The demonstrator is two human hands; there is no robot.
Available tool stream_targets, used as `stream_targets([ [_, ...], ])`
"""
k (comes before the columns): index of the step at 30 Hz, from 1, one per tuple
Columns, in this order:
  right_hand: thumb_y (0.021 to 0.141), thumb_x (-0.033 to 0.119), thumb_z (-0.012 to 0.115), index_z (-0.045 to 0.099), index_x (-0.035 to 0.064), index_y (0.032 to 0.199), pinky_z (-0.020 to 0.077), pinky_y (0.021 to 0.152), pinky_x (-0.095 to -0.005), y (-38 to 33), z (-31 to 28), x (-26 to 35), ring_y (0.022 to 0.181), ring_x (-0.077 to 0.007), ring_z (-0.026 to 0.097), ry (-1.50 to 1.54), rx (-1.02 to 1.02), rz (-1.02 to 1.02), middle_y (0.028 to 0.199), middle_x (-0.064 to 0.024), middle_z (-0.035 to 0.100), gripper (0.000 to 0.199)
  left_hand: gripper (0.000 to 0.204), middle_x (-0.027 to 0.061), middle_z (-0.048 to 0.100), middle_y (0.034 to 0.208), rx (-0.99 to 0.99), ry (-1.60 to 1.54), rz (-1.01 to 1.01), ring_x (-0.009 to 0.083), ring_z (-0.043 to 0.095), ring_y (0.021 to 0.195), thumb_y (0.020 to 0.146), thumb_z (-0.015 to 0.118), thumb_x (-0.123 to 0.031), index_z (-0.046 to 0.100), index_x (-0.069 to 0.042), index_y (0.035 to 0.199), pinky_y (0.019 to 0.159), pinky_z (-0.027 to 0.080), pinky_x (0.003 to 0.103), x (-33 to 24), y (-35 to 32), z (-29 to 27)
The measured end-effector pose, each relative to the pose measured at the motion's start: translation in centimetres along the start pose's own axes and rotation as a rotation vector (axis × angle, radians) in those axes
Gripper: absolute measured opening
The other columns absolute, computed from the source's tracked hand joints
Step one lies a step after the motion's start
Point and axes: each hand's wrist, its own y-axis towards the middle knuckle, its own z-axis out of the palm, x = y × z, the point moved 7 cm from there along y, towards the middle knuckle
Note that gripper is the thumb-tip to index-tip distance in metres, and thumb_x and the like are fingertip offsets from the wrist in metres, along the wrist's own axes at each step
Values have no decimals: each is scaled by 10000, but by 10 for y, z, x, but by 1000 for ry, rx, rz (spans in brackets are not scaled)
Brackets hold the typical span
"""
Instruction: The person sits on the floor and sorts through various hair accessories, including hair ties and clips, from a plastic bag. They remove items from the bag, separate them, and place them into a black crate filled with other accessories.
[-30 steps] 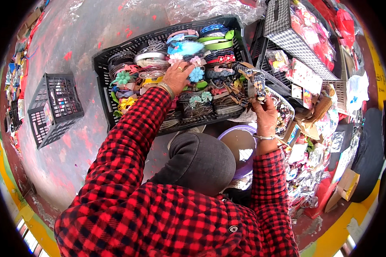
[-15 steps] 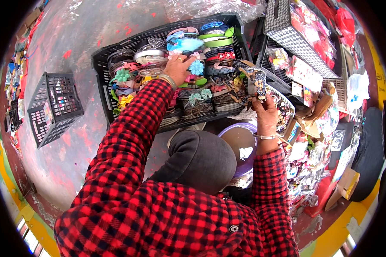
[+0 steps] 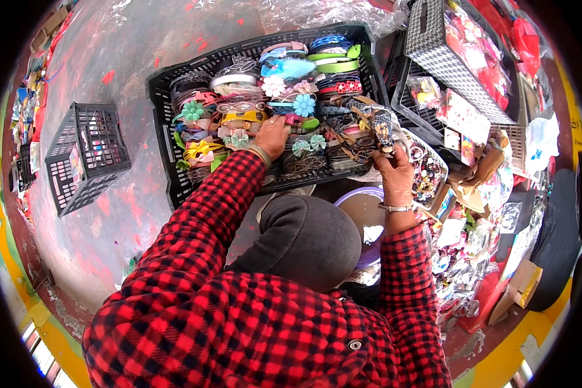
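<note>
A black plastic crate point(image 3: 163, 139) in front of me holds rows of headbands. My left hand point(image 3: 273, 137) rests on the headbands in its near middle, beside a yellow headband point(image 3: 244, 117); the fingers look loosely bent, their tips partly hidden. Around it lie a blue flower headband point(image 3: 304, 105), a white flower one point(image 3: 273, 86) and a pale green flower one point(image 3: 309, 145). At the crate's near right corner my right hand point(image 3: 396, 174) is closed on a bunch of dark, patterned headbands with bows point(image 3: 383, 126).
Below the right hand stands a purple-rimmed basin point(image 3: 343, 196). A white tray of hair accessories point(image 3: 429, 165) and a grey patterned basket point(image 3: 427, 39) with packets sit at the right. Bagged goods point(image 3: 459, 258) pile up nearby. A small black crate point(image 3: 87, 158) stands at the left.
My left hand has drawn back toward me from the flower headbands, uncovering the white flower. The right hand keeps its hold on the bow headbands, nearly in place. The view has shifted slightly.
</note>
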Motion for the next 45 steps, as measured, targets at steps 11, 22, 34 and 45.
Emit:
stream_targets([
  [11,779,-18,641,580,8,1063,439,589,-202,-5,12,4,679,-62,548,53,42,17,833,-9,624,292,419,268,522,1078,49,98,-171,416,494,959,836,501,-254,457,54,1117,862,380,463,-5,4,13],
  [22,793,-35,618,546,6,1123,446,603,-206,-8,21,11,686,-71,553,48,88,-33,799,-9,606,340,331,198,608,876,64,181,84,400,537,873,870,462,-343,550,-35,956,763,425,465,4,17,9],
  [34,764,-13,637,549,51,1120,458,718,-221,12,45,16,796,-85,554,-254,246,-202,1035,-40,565,373,324,193,624,980,67,-303,-264,322,600,915,895,402,-184,552,-28,1136,803,462,377,49,20,31],
  [45,793,-6,631,545,51,1104,454,755,-230,22,78,14,877,-86,544,-93,390,-233,977,-15,581,327,282,237,612,895,104,-192,-304,382,587,851,834,549,-259,601,-34,998,730,469,399,39,18,21],
])
